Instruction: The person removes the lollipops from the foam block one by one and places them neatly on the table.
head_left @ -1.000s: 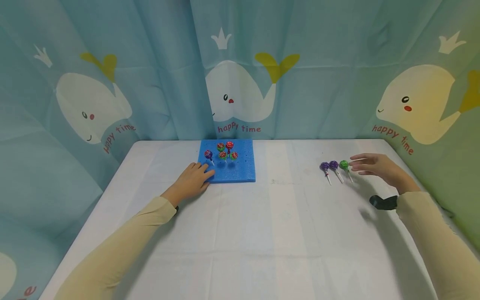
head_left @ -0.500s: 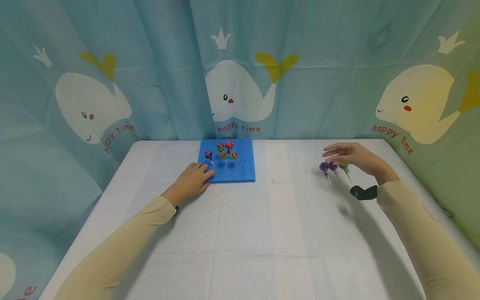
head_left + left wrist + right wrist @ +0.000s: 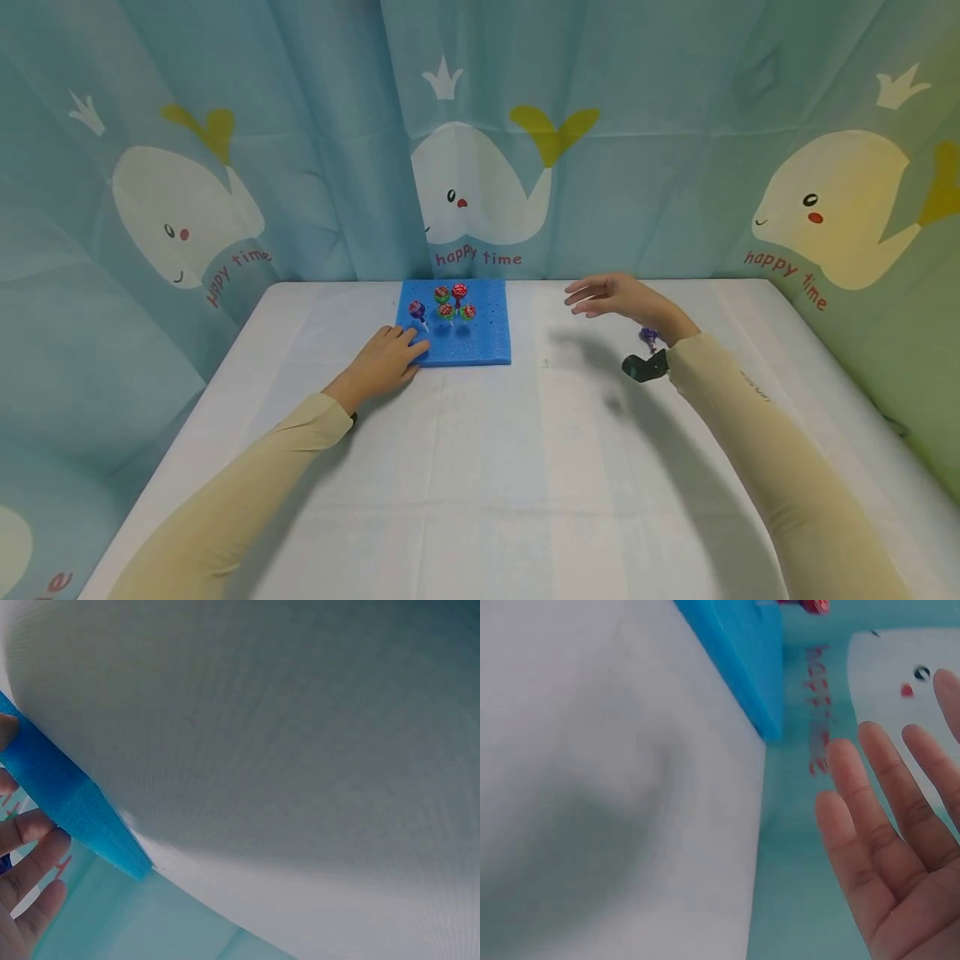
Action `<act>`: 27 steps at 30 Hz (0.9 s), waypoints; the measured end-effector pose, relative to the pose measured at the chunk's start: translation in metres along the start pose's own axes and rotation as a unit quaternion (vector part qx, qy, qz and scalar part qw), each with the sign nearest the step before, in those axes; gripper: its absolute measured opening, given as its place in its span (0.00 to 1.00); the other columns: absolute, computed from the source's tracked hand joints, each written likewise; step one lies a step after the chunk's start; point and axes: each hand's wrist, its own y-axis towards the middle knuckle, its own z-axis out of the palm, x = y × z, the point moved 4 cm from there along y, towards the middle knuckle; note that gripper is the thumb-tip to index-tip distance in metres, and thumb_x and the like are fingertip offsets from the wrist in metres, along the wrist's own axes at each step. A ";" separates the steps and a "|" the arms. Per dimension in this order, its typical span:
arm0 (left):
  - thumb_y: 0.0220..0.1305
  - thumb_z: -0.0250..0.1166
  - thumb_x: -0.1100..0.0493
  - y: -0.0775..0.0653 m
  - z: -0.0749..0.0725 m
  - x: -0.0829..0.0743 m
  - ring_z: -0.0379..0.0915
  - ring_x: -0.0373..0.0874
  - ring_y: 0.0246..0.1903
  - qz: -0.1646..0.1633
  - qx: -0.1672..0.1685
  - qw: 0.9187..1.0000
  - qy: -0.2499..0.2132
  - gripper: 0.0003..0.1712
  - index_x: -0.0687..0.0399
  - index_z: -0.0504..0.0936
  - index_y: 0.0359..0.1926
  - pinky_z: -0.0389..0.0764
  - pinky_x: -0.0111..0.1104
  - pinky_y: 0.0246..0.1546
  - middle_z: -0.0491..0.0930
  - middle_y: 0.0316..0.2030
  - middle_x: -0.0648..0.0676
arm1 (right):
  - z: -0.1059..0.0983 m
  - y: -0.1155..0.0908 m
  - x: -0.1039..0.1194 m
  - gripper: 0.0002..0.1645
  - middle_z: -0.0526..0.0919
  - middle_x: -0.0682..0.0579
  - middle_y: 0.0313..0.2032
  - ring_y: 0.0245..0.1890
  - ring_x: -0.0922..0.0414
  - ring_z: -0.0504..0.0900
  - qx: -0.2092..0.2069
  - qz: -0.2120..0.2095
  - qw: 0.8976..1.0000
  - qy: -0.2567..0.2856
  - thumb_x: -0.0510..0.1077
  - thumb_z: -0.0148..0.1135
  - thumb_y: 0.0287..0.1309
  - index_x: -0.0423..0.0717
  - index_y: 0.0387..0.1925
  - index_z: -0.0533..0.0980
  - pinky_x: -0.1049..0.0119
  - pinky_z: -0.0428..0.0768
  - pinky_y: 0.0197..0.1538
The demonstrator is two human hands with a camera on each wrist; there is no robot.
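Observation:
A blue foam board (image 3: 483, 346) with small holes lies at the back of the table, several lollipops (image 3: 459, 291) standing in it, red, green and purple. My left hand (image 3: 380, 364) holds the board's front left corner: the thumb (image 3: 7, 731) is against the side and the fingers (image 3: 45, 847) lie over the top. Right of the board, my right hand (image 3: 618, 298) hovers above the table, palm bare and fingers (image 3: 885, 795) spread and straight, touching nothing. A purple lollipop (image 3: 648, 335) shows behind the right wrist; the others there are hidden by the arm.
A white cloth covers the table (image 3: 487, 467). Behind and at both sides hangs a blue-green curtain (image 3: 645, 167) with whale prints. A dark wrist device (image 3: 643, 367) sits below the right wrist.
My right hand has swept left, from beside the green lollipop, over the loose lollipops, towards the board, and carries nothing. The left hand and the board have stayed put.

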 end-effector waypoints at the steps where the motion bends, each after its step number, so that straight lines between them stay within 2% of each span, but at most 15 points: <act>1: 0.61 0.62 0.53 0.000 0.000 0.000 0.73 0.55 0.46 0.000 0.001 1.000 0.000 0.19 0.52 0.74 0.52 0.73 0.48 0.52 0.76 0.47 0.60 | 0.005 0.005 0.002 0.26 0.74 0.37 0.59 0.55 0.47 0.78 0.005 -0.002 1.000 0.001 0.45 0.60 0.60 0.43 0.59 0.69 0.58 0.75 0.58; 6: 0.61 0.62 0.53 0.000 0.001 0.000 0.73 0.55 0.45 0.001 0.001 1.000 0.002 0.19 0.52 0.74 0.52 0.73 0.47 0.52 0.76 0.46 0.60 | 0.026 0.027 0.012 0.25 0.75 0.38 0.58 0.54 0.50 0.79 0.029 -0.023 0.999 0.008 0.43 0.60 0.61 0.41 0.59 0.70 0.62 0.77 0.55; 10: 0.61 0.62 0.53 0.000 0.000 0.000 0.73 0.55 0.45 0.001 0.000 1.000 0.002 0.19 0.52 0.74 0.51 0.73 0.47 0.52 0.76 0.46 0.60 | 0.042 0.041 0.020 0.26 0.74 0.37 0.59 0.55 0.49 0.79 0.034 -0.034 0.999 0.018 0.42 0.59 0.61 0.38 0.60 0.68 0.60 0.77 0.56; 18: 0.61 0.62 0.54 0.000 -0.003 -0.001 0.73 0.55 0.44 0.006 -0.008 1.000 0.004 0.18 0.53 0.74 0.50 0.73 0.48 0.51 0.77 0.45 0.60 | 0.072 0.068 0.026 0.29 0.72 0.35 0.60 0.59 0.44 0.74 0.032 -0.050 0.996 0.062 0.40 0.59 0.61 0.33 0.61 0.66 0.52 0.73 0.60; 27: 0.61 0.62 0.54 0.000 -0.004 -0.001 0.73 0.56 0.45 -0.001 0.001 1.000 0.002 0.18 0.53 0.74 0.50 0.72 0.48 0.52 0.77 0.46 0.61 | 0.098 0.090 0.031 0.29 0.73 0.39 0.60 0.60 0.46 0.73 0.009 -0.037 0.996 0.085 0.38 0.60 0.59 0.34 0.61 0.67 0.55 0.73 0.60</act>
